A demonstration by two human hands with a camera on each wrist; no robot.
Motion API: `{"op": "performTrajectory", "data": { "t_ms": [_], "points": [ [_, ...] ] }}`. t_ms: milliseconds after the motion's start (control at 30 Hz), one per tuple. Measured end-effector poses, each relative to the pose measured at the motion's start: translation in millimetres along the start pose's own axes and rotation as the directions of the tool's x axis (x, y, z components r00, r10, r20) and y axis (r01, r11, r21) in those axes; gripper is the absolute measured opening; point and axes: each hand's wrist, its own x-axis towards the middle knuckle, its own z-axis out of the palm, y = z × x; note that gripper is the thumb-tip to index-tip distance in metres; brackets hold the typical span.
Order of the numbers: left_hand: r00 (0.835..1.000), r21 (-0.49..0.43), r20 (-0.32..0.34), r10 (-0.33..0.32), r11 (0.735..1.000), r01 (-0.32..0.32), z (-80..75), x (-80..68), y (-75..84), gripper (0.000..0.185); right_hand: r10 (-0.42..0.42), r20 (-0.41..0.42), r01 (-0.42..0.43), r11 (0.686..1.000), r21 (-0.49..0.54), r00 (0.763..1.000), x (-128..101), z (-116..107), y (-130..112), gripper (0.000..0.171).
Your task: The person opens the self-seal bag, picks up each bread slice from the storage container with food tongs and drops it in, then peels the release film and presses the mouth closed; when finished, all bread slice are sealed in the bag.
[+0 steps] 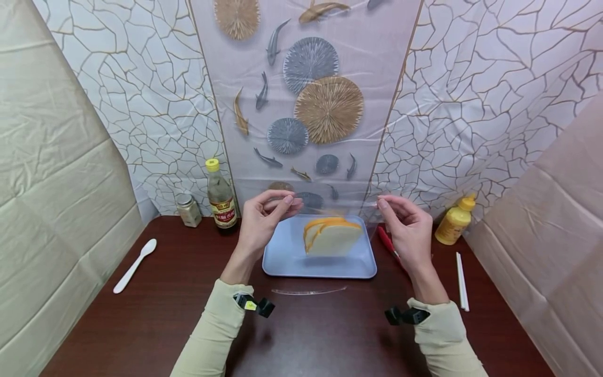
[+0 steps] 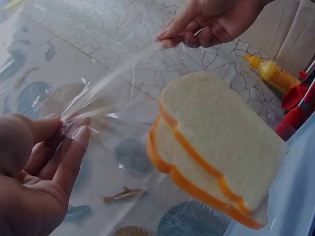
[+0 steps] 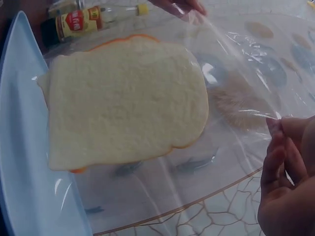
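Head view – bag: a clear plastic bag (image 1: 330,209) is hanging above the pale blue tray (image 1: 282,262), with two slices of bread (image 1: 332,236) sitting in its bottom.
Head view – hands: the left hand (image 1: 264,220) and right hand (image 1: 407,225) are each pinching a top corner of the bag and holding its mouth apart.
Head view – surroundings: a vinegar bottle (image 1: 221,196) and a spice jar (image 1: 188,209) are standing far left on the worktop (image 1: 141,324), a white spoon (image 1: 134,266) is lying near left, and a yellow squeeze bottle (image 1: 454,220) is standing far right.
Left wrist view – grip: the left hand's fingers (image 2: 74,152) are pinching crumpled film (image 2: 108,93) against the thumb, while the bread slices (image 2: 216,152), edged in orange crust, are hanging tilted.
Right wrist view – grip: the right hand's fingertips (image 3: 278,142) are nipping the film's edge, and the bread (image 3: 128,103) is lying flat against the bag wall over the tray (image 3: 19,137).
Advice – tension: keeping both pinches level would probably stop the slices sliding to one side.
Advice – support: holding the bag low over the tray seems wise, since thin film can slip from the fingers.
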Motion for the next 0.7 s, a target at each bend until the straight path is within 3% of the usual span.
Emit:
{"op": "performTrajectory", "data": {
  "t_ms": [300, 500, 700],
  "points": [
    [0.999, -0.03, 0.033, -0.012, 0.999, 0.013, -7.1, 0.5, -5.2, 0.032, 0.069, 0.028, -0.072, 0.989, 0.128, 0.997, -1.3, -1.8, 9.0, 0.025],
    [0.997, -0.112, 0.073, 0.012, 0.994, -0.004, -8.7, -0.6, -5.0, 0.018, 0.029, 0.122, -0.061, 0.962, 0.266, 0.992, -1.8, -5.9, 8.9, 0.021],
    [0.991, -0.154, 0.126, 0.052, 0.988, -0.032, -11.0, -1.7, -1.0, 0.023, -0.002, 0.178, -0.065, 0.927, 0.37, 0.984, -2.1, -7.1, 7.5, 0.015]
  ]
}}
